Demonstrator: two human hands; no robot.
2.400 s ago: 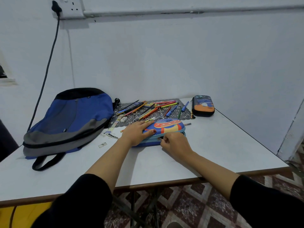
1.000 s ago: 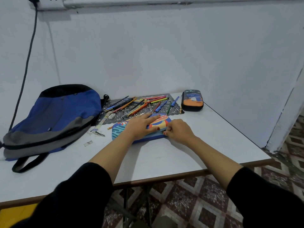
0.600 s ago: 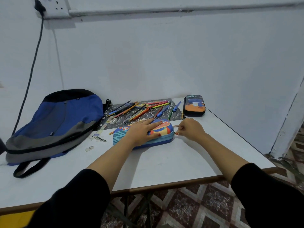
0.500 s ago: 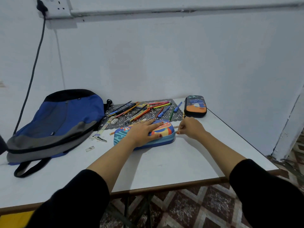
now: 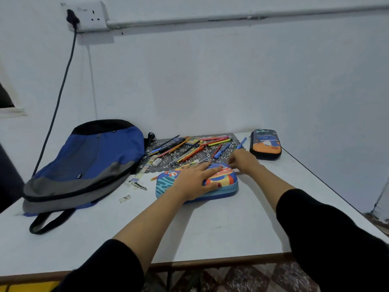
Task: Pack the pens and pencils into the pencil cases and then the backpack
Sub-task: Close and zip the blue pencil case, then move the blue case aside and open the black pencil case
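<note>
A colourful blue-sided pencil case [image 5: 165, 183] lies flat in the middle of the white table [image 5: 221, 226]. My left hand [image 5: 195, 178] presses down on its lid with straight fingers. My right hand [image 5: 244, 161] is at the case's far right corner, fingers curled and pinching what looks like the zipper pull; the pull itself is hidden. Behind the case, several pens and pencils [image 5: 189, 148] lie scattered on a dark patterned mat [image 5: 166, 159]. A second, black and orange pencil case [image 5: 265, 144] lies closed at the back right. A blue and grey backpack [image 5: 90, 163] lies on the left.
A white eraser [image 5: 156, 162], a ruler [image 5: 147, 167] and paper scraps [image 5: 125, 198] lie between the backpack and the case. A black cable [image 5: 59, 98] hangs from a wall socket [image 5: 84, 15] behind the backpack. The wall borders the table at the back and right.
My right hand has slid from the case's front edge around its right end to the far right corner. My left hand stays pressed on the lid.
</note>
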